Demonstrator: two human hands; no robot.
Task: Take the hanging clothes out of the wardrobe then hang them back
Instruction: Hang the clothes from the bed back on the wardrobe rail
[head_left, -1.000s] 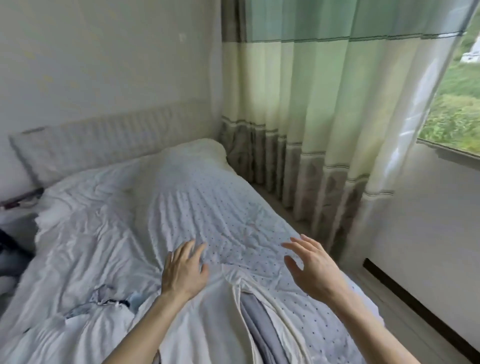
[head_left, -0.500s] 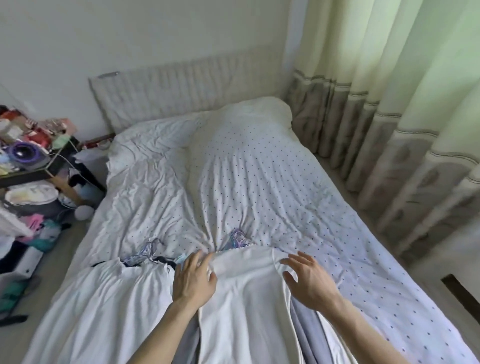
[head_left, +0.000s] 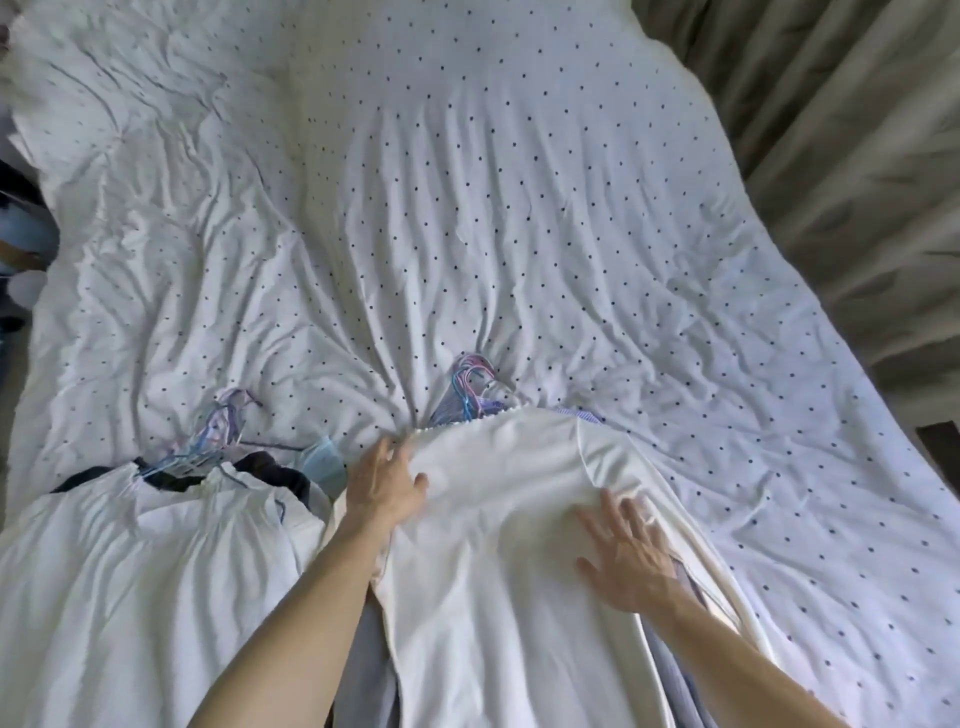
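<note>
Clothes out of the wardrobe, lying on the bed (head_left: 519, 208) in two heaps across the lower part of frame. Wardrobe itself not in view.

Centre-bottom heap: white garment (head_left: 493, 519) on top, grey garment (head_left: 363, 654) under it. Bunch of hangers (head_left: 475, 384) poking out at its top edge, mid-frame.

Lower-left heap: pleated white top (head_left: 130, 561) over something dark, with more hangers (head_left: 218, 431) at its neck. Pale-blue item (head_left: 324, 460) between the heaps, too blurred to name. Curtain (head_left: 831, 156) along right edge of frame.

Left hand (head_left: 387, 486) laid on the upper-left shoulder of the white garment, fingers fairly straight, touching cloth, no clear grip. Right hand (head_left: 628, 556) flat on the right side of the same garment, fingers spread, pressing down, holding nothing.

Step, as judged: tail end of the take-out half, setting down or smoothing the centre heap on the bed. Hang-back half not yet begun, by the look of it.

Next move, probably:
- reach up-frame to the hangers at the top of the centre heap
- close fingers round the hooks as one bunch
- lift the heap clear of the sheet and carry it to the wardrobe

Risks: loose cloth sliding off hangers, hooks tangling together or snagging the sheet.
</note>
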